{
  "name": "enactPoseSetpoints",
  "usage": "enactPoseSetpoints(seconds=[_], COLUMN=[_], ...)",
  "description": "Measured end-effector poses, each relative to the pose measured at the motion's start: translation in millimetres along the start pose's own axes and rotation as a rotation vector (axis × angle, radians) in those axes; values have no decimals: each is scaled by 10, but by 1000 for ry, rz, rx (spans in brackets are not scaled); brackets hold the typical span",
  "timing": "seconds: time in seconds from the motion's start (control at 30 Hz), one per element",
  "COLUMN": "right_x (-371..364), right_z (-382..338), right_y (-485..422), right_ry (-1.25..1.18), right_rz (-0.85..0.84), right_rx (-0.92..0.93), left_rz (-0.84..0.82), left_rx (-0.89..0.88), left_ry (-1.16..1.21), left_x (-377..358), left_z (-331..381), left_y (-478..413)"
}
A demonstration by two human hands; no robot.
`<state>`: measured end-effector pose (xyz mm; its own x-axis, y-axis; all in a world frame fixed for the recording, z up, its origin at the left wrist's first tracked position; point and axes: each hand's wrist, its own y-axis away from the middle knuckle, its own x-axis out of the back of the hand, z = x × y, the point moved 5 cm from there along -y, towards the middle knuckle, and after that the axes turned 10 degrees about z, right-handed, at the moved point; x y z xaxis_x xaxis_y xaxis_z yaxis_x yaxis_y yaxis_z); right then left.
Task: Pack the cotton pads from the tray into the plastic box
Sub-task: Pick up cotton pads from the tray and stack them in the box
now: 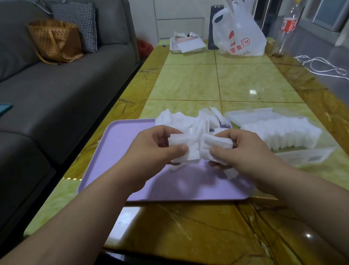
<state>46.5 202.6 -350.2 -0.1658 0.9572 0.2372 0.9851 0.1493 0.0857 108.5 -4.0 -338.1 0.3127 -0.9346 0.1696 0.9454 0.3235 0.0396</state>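
Observation:
A lilac tray [116,150] lies on the table in front of me. Above its middle, my left hand [152,153] pinches a bundle of white cotton pads [186,147] between thumb and fingers. My right hand [240,149] grips a second small stack of pads [216,143] right beside the first, the two stacks touching. A loose heap of cotton pads [191,119] covers the tray's far right corner. To the right of the tray stands the clear plastic box [306,156], holding a long row of pads [283,132] set on edge.
The yellow-green marble table [217,80] stretches away; at its far end sit a white tray of papers [187,43], a white plastic bag [238,31] and a plastic bottle [286,23]. A grey sofa [49,84] runs along the left. White cable [324,68] lies on the floor.

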Motion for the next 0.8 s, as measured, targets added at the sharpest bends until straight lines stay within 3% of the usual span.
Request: enactPoseSetpoints(seconds=[0.13,0.3,0.47,0.6,0.8], right_x=[-22,-109,-153,-167,-130], right_z=[24,-2,-24,-62,-17], right_y=[-38,4,38,66,37], right_ry=[-2,1,-2,-163,-85], right_rz=[-19,-209,-309,-414,-241], right_rx=[26,45,37,-47,44], left_rz=[-96,-127,-47,49,78], left_rx=[23,-29,-53,-77,-106], left_ry=[98,0,-66,-100,-106], left_x=[-111,-217,-253,-224,-167], left_z=[6,24,27,25,43], left_y=[25,43,30,10,-6])
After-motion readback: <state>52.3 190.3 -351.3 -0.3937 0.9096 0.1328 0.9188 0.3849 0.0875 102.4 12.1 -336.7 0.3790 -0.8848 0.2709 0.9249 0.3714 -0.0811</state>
